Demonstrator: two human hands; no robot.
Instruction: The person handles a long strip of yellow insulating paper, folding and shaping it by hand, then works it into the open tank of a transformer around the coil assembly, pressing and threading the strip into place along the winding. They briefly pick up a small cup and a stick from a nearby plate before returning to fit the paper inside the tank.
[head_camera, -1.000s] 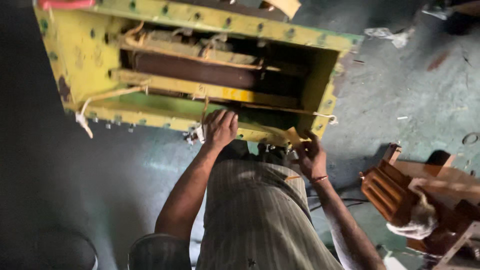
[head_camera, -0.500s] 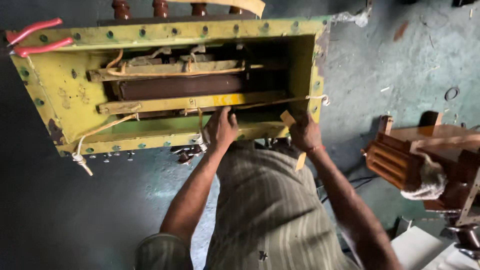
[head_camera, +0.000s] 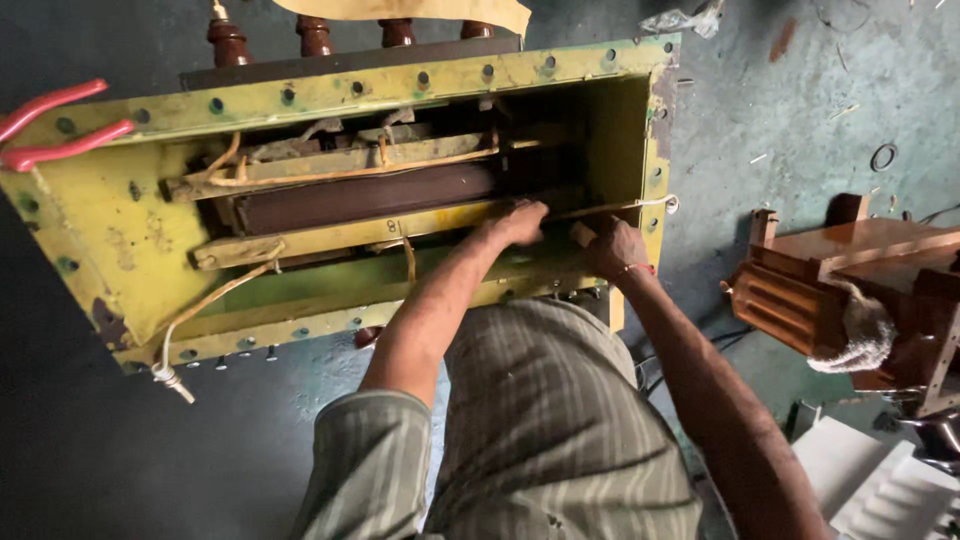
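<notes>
I lean over an open yellow metal tank that holds a dark brown core clamped by yellow bars. My left hand reaches inside, its fingers curled over the right end of the near bar; whether it grips anything is unclear. Just to its right, at the tank's near right corner, my right hand is closed on a small tan wooden block. A yellowish strip hangs below that hand, against the tank's outer wall.
Brown bushings stand along the tank's far side and red handles stick out at its left. A white cable dangles over the near rim. A brown slotted assembly with a cloth sits on the floor at right, white ribbed parts below it.
My left hand has left the tank's near rim and gone inside to the right end of the bar. My right hand stays by the near right corner. The view has shifted over the tank.
</notes>
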